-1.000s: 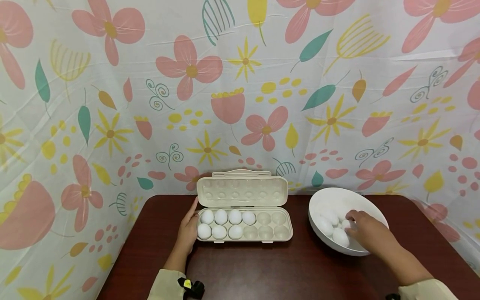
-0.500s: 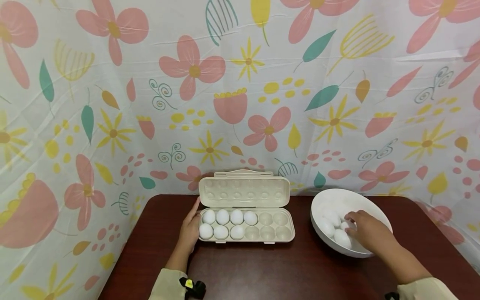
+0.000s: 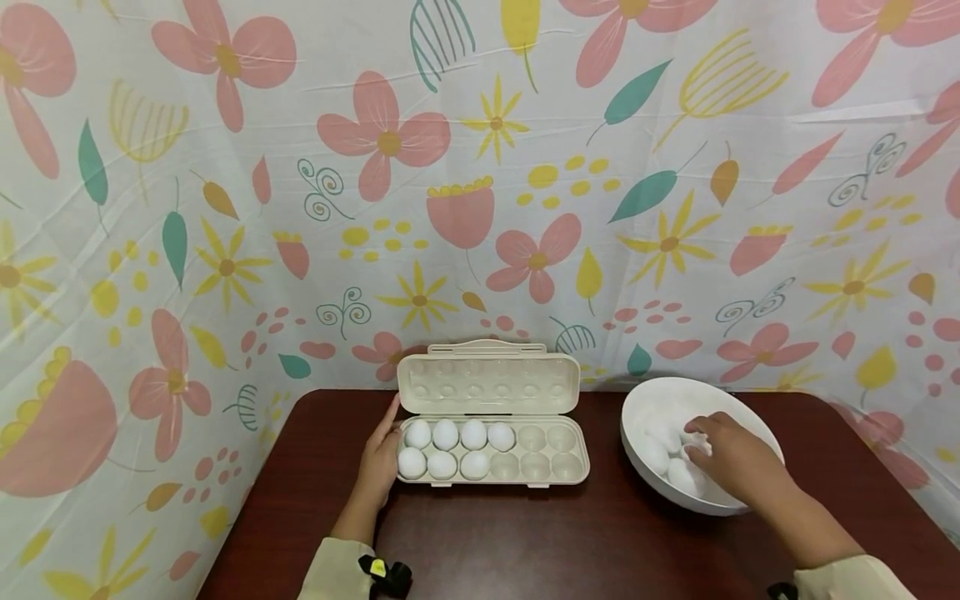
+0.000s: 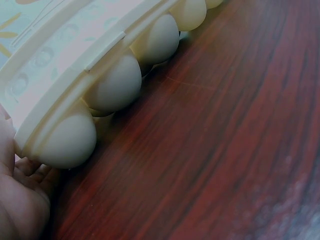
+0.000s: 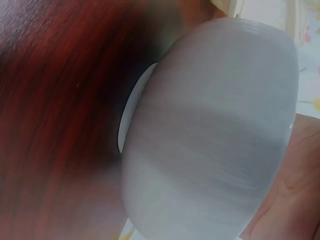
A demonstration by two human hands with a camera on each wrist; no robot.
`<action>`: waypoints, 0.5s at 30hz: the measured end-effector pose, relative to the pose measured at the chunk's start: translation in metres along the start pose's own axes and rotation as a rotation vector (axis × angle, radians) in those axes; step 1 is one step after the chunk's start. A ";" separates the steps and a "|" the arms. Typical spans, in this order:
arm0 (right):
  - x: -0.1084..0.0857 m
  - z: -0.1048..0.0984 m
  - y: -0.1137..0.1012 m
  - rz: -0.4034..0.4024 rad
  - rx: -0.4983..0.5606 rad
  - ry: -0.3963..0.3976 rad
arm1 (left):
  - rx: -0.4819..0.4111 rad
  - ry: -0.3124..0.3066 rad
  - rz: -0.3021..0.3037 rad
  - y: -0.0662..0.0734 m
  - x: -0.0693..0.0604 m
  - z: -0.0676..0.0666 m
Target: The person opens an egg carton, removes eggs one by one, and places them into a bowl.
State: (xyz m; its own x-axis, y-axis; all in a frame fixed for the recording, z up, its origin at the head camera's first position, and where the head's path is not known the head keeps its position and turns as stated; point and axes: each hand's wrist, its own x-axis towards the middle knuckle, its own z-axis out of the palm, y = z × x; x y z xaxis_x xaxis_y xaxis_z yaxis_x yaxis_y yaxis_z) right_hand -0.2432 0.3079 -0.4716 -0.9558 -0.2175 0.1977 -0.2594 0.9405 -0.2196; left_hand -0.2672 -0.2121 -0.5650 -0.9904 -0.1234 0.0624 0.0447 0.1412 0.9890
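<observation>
A beige egg carton (image 3: 540, 472) lies with its lid raised on the table. Several white eggs (image 3: 474, 433) fill its left cups; cups on the right are bare. My left hand (image 3: 377, 467) rests against the carton's left end, one finger straight along the side; in the left wrist view, other fingers (image 4: 37, 172) tuck low beside that end. To the right, a white bowl (image 3: 660, 396) holds several more eggs (image 3: 684, 477). My right hand (image 3: 738, 458) reaches into it, thumb and fingers around an egg (image 3: 694, 438). The bowl wall hides the fingertips in the right wrist view.
The dark red-brown table (image 3: 487, 542) carries both the carton and the bowl. Behind it hangs a flower-printed cloth (image 3: 480, 275), close to the raised lid (image 3: 489, 383). The bowl's outer wall (image 5: 215, 125) fills much of the right wrist view.
The right hand's fingers have shifted slightly around an egg in the bowl. The left hand stays at the carton's end. The head view has swung slightly left.
</observation>
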 end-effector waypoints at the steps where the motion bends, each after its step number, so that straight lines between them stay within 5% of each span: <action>1: 0.000 0.000 -0.002 0.000 0.004 0.009 | -0.001 0.000 0.003 0.000 0.000 0.000; 15: 0.002 -0.011 -0.041 0.006 0.083 0.100 | -0.004 -0.005 0.004 0.000 0.001 -0.001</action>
State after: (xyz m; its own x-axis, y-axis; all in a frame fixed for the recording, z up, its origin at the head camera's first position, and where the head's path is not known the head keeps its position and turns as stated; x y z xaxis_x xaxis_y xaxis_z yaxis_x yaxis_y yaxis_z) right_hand -0.2334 0.2720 -0.4522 -0.9401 -0.1808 0.2891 -0.2681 0.9158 -0.2990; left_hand -0.2678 -0.2128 -0.5653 -0.9908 -0.1177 0.0661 0.0496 0.1380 0.9892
